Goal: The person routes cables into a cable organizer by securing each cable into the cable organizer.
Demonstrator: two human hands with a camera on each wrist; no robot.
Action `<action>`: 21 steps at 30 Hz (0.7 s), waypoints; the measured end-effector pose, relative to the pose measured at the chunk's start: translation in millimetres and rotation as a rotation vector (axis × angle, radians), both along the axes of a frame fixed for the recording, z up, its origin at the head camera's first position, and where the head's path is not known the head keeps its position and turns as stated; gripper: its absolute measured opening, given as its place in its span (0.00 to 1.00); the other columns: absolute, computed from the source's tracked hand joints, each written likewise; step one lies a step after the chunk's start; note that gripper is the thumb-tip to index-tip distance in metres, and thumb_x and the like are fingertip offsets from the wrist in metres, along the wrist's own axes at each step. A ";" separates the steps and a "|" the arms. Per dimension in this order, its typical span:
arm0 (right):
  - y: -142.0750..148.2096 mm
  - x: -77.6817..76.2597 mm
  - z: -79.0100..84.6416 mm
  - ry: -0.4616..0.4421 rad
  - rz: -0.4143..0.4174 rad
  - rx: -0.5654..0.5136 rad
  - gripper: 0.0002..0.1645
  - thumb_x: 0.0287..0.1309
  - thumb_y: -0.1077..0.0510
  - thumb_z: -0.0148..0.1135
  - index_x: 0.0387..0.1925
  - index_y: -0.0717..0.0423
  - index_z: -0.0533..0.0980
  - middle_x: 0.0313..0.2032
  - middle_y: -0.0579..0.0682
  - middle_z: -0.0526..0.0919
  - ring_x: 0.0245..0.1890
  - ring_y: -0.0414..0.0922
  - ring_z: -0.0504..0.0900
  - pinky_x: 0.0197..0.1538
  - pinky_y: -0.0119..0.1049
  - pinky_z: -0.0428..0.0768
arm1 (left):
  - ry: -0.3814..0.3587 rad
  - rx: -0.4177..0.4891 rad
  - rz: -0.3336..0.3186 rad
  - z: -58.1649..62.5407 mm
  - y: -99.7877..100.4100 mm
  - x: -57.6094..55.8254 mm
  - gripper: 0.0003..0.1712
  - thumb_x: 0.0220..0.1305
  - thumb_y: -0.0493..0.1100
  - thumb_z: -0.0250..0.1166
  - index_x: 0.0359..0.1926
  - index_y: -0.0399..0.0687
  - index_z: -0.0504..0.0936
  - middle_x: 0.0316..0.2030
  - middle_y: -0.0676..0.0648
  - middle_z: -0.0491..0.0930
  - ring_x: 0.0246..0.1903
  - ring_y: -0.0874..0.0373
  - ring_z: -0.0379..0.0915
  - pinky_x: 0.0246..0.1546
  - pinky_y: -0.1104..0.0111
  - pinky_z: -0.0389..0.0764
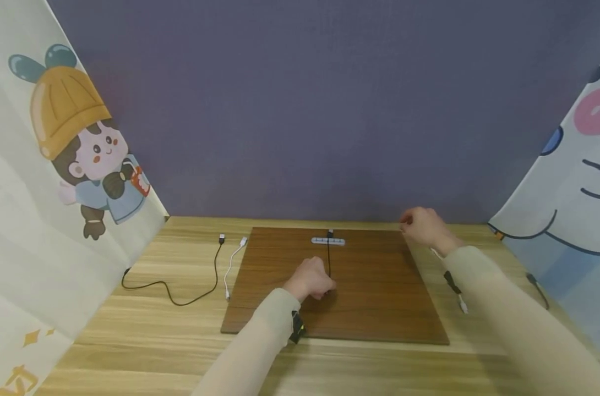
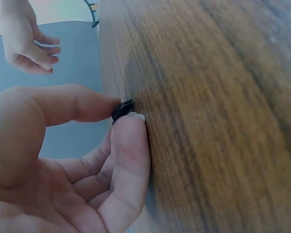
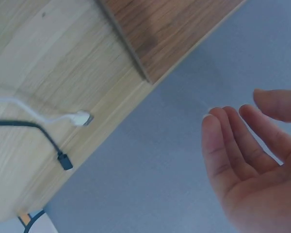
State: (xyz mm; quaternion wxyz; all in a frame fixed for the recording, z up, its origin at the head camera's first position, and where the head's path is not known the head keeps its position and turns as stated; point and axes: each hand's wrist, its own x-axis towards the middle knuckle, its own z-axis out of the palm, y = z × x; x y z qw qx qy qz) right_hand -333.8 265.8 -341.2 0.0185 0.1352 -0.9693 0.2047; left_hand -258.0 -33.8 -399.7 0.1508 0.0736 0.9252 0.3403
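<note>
My left hand [image 1: 312, 279] is low over the dark brown board [image 1: 379, 291], pinching the near end of a short black cable [image 1: 329, 258] between thumb and index finger. The left wrist view shows that end as a small black connector [image 2: 122, 109] close to the wood. From there the cable runs back across a pale cable clip strip [image 1: 318, 240], and its other plug [image 1: 331, 233] lies just behind the strip. My right hand [image 1: 425, 226] hovers by the board's far right corner, holding nothing, its fingers loosely bent in the right wrist view.
Left of the board lie a long black USB cable [image 1: 191, 303] and a short white cable [image 1: 228, 267]. On the right are a cable with a black wrap [image 1: 451, 281] and another black cable [image 1: 540, 288]. A dark fabric backdrop [image 1: 300, 110] stands behind the light wooden table [image 1: 146, 319].
</note>
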 end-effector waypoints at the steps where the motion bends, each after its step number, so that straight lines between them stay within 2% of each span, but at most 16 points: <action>1: 1.9 -0.3 -0.3 0.003 -0.001 0.006 0.20 0.69 0.58 0.57 0.53 0.71 0.78 0.49 0.70 0.82 0.50 0.66 0.80 0.51 0.61 0.78 | 0.001 0.003 0.001 0.0 -0.2 0.2 0.25 0.61 0.40 0.70 0.10 0.48 0.70 0.09 0.48 0.75 0.13 0.57 0.78 0.13 0.72 0.69; 4: 8.4 -1.3 -2.4 -0.005 -0.006 0.030 0.22 0.70 0.57 0.55 0.55 0.72 0.76 0.51 0.71 0.81 0.51 0.67 0.80 0.51 0.62 0.78 | 0.005 0.008 0.001 0.1 -0.8 0.7 0.26 0.61 0.40 0.70 0.10 0.48 0.70 0.09 0.49 0.75 0.13 0.57 0.77 0.13 0.72 0.69; 10: 25.3 -2.9 -11.6 -0.099 -0.030 0.052 0.27 0.72 0.57 0.51 0.61 0.77 0.70 0.58 0.77 0.74 0.56 0.73 0.75 0.55 0.65 0.75 | 0.004 0.008 0.001 0.1 -0.1 0.6 0.26 0.62 0.40 0.70 0.10 0.48 0.70 0.09 0.49 0.74 0.13 0.57 0.77 0.13 0.72 0.67; 14: 37.1 -6.3 -19.6 -0.143 -0.051 0.065 0.29 0.69 0.59 0.49 0.62 0.80 0.68 0.59 0.80 0.71 0.58 0.75 0.71 0.56 0.66 0.75 | 0.001 0.006 0.004 0.7 0.8 0.7 0.26 0.62 0.41 0.70 0.10 0.48 0.71 0.09 0.49 0.75 0.13 0.57 0.77 0.13 0.72 0.67; 21: 49.6 -13.0 -29.6 -0.163 -0.071 0.112 0.30 0.65 0.61 0.49 0.61 0.81 0.67 0.59 0.81 0.70 0.57 0.76 0.71 0.55 0.65 0.76 | 0.009 0.007 0.002 -0.6 0.7 0.0 0.25 0.62 0.40 0.70 0.11 0.47 0.71 0.09 0.49 0.75 0.13 0.58 0.77 0.13 0.72 0.68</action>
